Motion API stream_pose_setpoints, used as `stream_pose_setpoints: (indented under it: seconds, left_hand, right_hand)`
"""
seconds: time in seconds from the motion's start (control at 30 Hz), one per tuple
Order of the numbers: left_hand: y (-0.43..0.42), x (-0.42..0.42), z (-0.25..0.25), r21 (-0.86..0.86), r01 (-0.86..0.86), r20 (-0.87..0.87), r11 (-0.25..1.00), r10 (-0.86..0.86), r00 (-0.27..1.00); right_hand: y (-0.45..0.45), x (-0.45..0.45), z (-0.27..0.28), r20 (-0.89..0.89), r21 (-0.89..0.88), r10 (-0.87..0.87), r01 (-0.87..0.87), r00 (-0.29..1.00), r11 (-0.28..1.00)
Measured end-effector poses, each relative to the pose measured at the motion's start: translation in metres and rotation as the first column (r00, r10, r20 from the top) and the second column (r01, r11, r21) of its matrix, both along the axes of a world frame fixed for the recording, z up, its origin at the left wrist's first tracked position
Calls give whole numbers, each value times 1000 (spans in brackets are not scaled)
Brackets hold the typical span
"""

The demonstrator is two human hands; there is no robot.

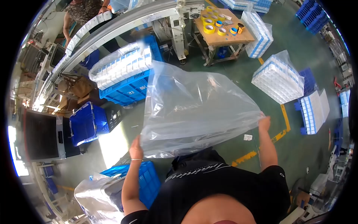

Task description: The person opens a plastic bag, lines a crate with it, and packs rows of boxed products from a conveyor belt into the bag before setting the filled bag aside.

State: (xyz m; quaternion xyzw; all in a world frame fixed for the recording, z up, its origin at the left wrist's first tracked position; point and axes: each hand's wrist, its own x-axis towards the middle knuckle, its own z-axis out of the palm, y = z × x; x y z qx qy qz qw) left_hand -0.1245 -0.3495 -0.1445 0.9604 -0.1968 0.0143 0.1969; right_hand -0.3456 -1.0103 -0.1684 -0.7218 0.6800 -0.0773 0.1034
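A large clear plastic bag (194, 100) is spread out in front of my body, billowing forward over the floor. My left hand (136, 148) grips its near left corner, fingers closed on the film. At the opposite side my right hand (264, 122) pinches the bag's right edge. The bag's far left end reaches up beside a blue crate (125, 91), on which rows of white boxes (125, 65) lie partly under plastic film. Through the film the green floor shows faintly.
A wooden table (238, 37) at the back bears several yellow tape rolls (209, 29). Wrapped box stacks (279, 80) stand to the right. At left are a blue basket (89, 123) and a conveyor (123, 26) with another person (84, 11) behind it. A blue crate (149, 183) is near my left arm.
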Motion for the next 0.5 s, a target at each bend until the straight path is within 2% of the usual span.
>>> stream_pose_setpoints:
  seconds: [0.03, 0.07, 0.1, 0.17, 0.2, 0.23, 0.27, 0.3, 0.33, 0.37, 0.4, 0.43, 0.47, 0.5]
  left_hand:
    - [-10, -7, 5, 75, 145, -61, 987, -140, 988]
    - [-21, -15, 6, 189, 213, -252, 959, -162, 954]
    - [-33, -23, 17, 185, 206, -251, 961, -157, 955]
    - [-49, -28, 47, 451, 316, -345, 835, -164, 924]
    - [-10, -8, 13, 447, 203, -297, 871, -70, 952]
    - [35, 26, -27, 441, -135, -267, 887, 274, 924]
    - [82, 56, -46, 417, -465, -240, 780, 589, 772]
    - [123, 73, -38, 303, -688, -166, 660, 747, 644]
    - [147, 75, -21, 245, -829, -119, 503, 864, 489]
    - [156, 73, -17, 216, -858, -108, 467, 884, 454]
    - [157, 75, -21, 25, -866, -275, 499, 837, 474]
    - [158, 78, -28, -170, -851, -417, 497, 746, 519]
    - [155, 80, -38, -356, -813, -526, 460, 621, 581]
    - [149, 81, -48, -525, -759, -596, 386, 469, 651]
  right_hand:
    - [-14, -4, -43, 199, 106, -91, 71, 976, 992]
    - [-27, -7, -84, 387, 212, -214, 139, 897, 967]
    - [-39, -9, -122, 526, 312, -346, 202, 777, 928]
    - [-3, 29, -103, 515, 145, -108, 38, 850, 989]
    - [24, 46, -76, 808, 368, -173, -253, 563, 895]
    - [50, 59, -32, 913, 401, -351, -602, 206, 690]
    - [62, 61, -3, 807, 495, -509, -814, 301, 303]
    - [87, 60, 77, 740, 616, -313, -787, 595, -39]
    - [75, 50, 91, 656, 724, 51, -609, 753, -323]
    - [83, 59, 145, 650, 759, 563, -484, 511, -436]
    - [73, 47, 145, 560, 780, 424, -280, 712, -560]
    - [71, 38, 163, 581, 778, 384, -352, 718, -520]
    - [78, 43, 185, 645, 741, 408, -400, 646, -539]
    - [74, 52, 215, 686, 695, 646, -563, 334, -447]
